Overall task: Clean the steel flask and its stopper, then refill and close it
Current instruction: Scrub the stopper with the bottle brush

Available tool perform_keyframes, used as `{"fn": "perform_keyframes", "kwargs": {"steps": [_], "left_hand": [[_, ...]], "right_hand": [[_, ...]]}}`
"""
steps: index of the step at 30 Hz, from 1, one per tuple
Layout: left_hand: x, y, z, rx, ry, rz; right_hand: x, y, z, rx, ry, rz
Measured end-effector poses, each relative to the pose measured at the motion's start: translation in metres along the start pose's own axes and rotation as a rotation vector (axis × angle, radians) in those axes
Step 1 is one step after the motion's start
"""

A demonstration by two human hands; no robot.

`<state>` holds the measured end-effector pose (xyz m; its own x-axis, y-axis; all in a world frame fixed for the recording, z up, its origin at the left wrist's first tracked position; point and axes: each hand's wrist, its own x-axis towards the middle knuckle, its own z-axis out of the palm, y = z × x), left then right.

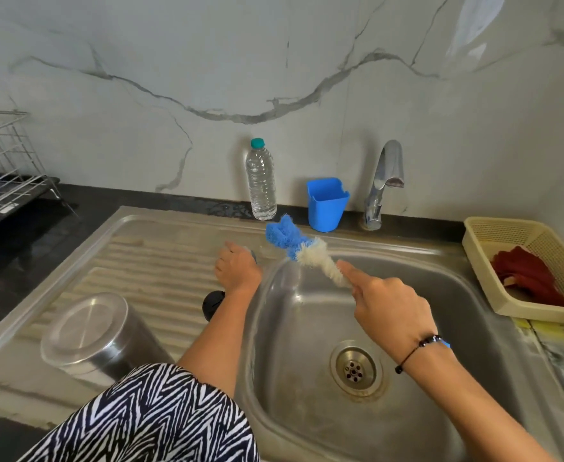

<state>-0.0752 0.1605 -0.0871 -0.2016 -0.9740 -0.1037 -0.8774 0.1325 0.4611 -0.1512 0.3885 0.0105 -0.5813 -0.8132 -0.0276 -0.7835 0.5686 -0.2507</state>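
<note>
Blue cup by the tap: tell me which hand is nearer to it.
Right. The right hand, gripping the bottle brush, is just below the blue cup; the left hand is farther left, over the drainboard.

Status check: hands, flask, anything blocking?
Right hand grips bottle brush over sink. Left hand holds something steel, mostly hidden. Black stopper on drainboard. Nothing blocking.

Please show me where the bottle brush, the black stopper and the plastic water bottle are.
bottle brush [310, 253], head view, on the white bristles below the blue tip.
black stopper [212, 303], head view, on its rounded top.
plastic water bottle [261, 185], head view, on the clear body.
</note>
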Motion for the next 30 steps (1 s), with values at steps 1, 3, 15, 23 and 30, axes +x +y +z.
{"fn": "perform_keyframes", "kwargs": {"steps": [1,3,15,23,30], "left_hand": [[0.0,0.003,-0.003,0.001,0.01,0.011],[-0.002,0.011,-0.01,0.012,0.03,0.044],[-0.021,0.097,-0.064,0.086,0.075,0.433],[-0.023,0.112,-0.06,0.211,-0.009,0.502],[-0.012,0.113,-0.044,0.326,-0.024,0.52]], "right_hand": [[-0.001,-0.003,-0.01,-0.044,0.03,-0.022],[0.0,-0.01,-0.033,-0.149,0.113,-0.064],[0.09,-0.032,-0.165,-0.706,0.333,-0.061],[0.157,-0.035,-0.156,-0.877,0.141,-0.048],[0.203,-0.025,-0.135,-0.993,0.043,-0.011]]}}
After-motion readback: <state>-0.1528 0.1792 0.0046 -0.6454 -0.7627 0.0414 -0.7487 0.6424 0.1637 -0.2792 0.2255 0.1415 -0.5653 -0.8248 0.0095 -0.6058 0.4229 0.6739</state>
